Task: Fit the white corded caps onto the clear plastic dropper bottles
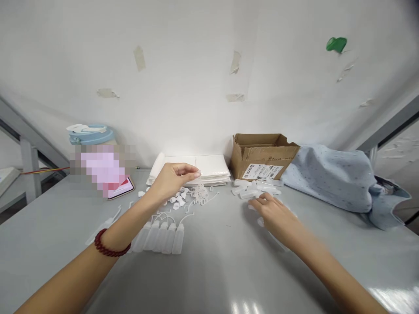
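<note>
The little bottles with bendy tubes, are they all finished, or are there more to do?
Not all, it seems. The bottles in the row have bendy tubes on top, so they look done. The left hand pinches a small pale piece; the right hand is at the loose bottles. Those, the loose caps and the tube pile look left over.

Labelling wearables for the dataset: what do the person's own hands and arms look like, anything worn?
Both hands, left and right, are bare, without gloves; no rings can be made out. The visible forearms have no sleeves. The left wrist wears a dark red bracelet of beads or braid; nothing is visible on the right wrist.
</note>
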A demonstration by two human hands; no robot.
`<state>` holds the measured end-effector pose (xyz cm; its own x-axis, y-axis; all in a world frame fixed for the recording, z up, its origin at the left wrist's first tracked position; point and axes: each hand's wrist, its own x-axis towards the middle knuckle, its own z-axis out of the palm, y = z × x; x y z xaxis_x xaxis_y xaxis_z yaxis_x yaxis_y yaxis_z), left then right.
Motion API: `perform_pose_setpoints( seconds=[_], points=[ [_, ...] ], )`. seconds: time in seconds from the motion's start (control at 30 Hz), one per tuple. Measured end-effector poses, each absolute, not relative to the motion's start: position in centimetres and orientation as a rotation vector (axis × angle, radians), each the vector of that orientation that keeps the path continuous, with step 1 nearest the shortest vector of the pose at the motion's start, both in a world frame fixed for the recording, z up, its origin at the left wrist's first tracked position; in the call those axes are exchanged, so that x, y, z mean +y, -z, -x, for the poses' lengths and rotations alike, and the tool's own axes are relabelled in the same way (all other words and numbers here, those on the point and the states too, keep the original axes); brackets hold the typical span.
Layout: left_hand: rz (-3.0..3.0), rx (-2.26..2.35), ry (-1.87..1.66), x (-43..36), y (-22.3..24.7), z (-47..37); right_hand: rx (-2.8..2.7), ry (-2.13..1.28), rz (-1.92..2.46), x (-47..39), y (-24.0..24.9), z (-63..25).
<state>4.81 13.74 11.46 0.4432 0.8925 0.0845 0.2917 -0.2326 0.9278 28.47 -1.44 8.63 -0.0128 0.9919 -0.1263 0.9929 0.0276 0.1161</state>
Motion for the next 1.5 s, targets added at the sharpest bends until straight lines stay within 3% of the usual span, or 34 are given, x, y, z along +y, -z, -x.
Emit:
perform_pose_setpoints(
  seconds=[0.5,0.73,0.97,1.23,1.5],
  points=[
    [-1.892,1.108,-0.844,12.5,-11.3,-5.0,2.262,-0.094,-2.076,-1.1,-7.3,-28.9],
    [-1.984,1.082,-0.853,11.8,-11.4,-5.2,2.777,-0.073,-2.189,-1.0,-6.4,-27.9],
    [-1.973,1.016,-0.862,11.2,-11.6,-5.3,3.019,0.502,-2.435,1.8,-8.4,-23.9],
    [-1.987,0.987,-0.867,11.8,-11.3,-4.9,2.771,1.778,-2.521,6.7,-10.2,-21.1],
    [-2.099,0.988,-0.886,12.5,-10.3,-4.7,2.674,1.719,-2.662,7.5,-9.8,-21.2]
  ],
)
